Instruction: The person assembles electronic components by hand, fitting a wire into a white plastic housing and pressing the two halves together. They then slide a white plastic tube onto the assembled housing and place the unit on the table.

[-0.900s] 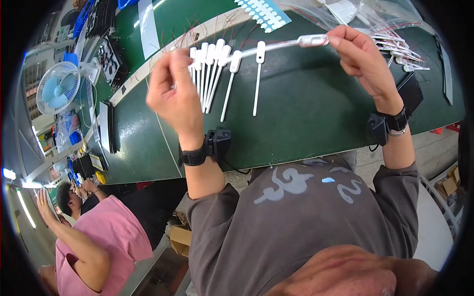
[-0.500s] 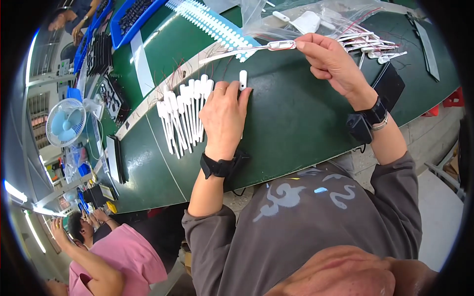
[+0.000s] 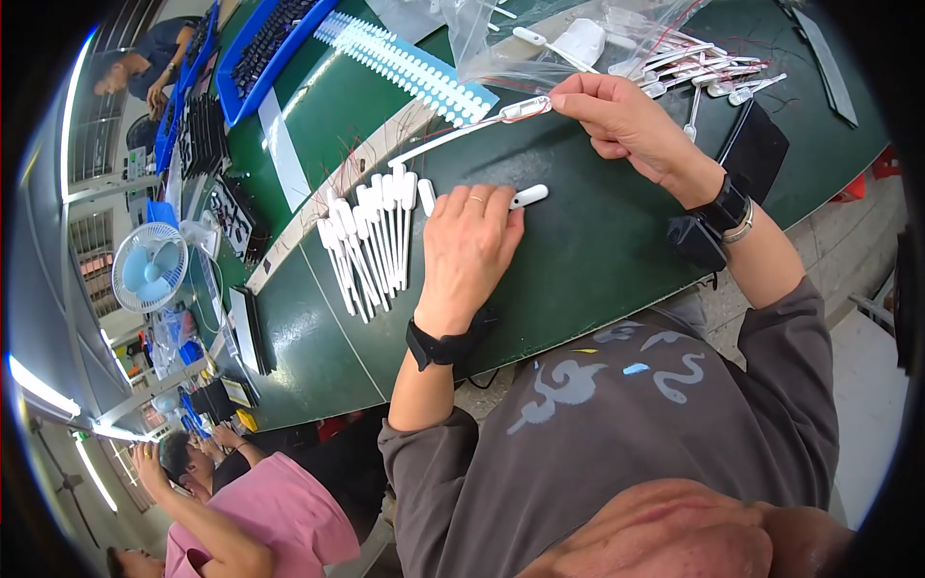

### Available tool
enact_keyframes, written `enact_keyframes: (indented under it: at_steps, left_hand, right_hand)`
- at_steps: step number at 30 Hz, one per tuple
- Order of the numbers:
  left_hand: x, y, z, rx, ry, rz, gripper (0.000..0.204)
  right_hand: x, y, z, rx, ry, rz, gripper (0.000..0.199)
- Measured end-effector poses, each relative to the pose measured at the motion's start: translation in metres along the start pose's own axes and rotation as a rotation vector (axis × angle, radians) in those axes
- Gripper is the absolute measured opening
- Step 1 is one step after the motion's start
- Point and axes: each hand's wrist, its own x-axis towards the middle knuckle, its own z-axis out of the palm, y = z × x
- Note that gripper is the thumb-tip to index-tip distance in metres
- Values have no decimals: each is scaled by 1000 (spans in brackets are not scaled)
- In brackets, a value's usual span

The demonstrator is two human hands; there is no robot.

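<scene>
My right hand (image 3: 617, 125) pinches the wide, open end of a long white plastic stick part (image 3: 525, 109) with thin red wire in it. Its slim stem slants down to the left over the table. My left hand (image 3: 469, 241) is closed low over the tabletop, round a second white stick part (image 3: 529, 197). The rounded, holed head sticks out to the right past the fingertips, while the hand hides the rest. Just left of those fingers, the head of another white part (image 3: 427, 197) shows. Beside it lies a row of similar white parts (image 3: 371, 236), heads away from me.
A blue sheet of white stickers (image 3: 424, 77) lies beyond my hands. Clear plastic bags (image 3: 511, 53) and a pile of white wired parts (image 3: 694, 72) are at the far right, near a black flat box (image 3: 753, 149). A blue bin (image 3: 279, 48) stands far left. Other people sit leftward.
The white part at my left hand has turned from pointing away to pointing right, and that hand has shifted right. In my right hand, the wired part's stem now slants lower.
</scene>
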Motion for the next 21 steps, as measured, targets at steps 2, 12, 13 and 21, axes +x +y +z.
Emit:
enact_keyframes:
  at_steps: [2, 12, 13, 21]
  left_hand:
    - [1, 6, -3, -67, 126, 72, 23]
    - [11, 17, -20, -448, 366, -208, 20]
    - [11, 15, -22, -740, 329, -378, 21]
    - [5, 5, -11, -1025, 331, -583, 32]
  right_hand:
    - [0, 2, 1, -4, -6, 6, 18]
    - [-1, 10, 9, -71, -62, 51, 16]
    - [-1, 11, 9, -70, -61, 53, 16]
    - [-4, 6, 12, -143, -51, 45, 16]
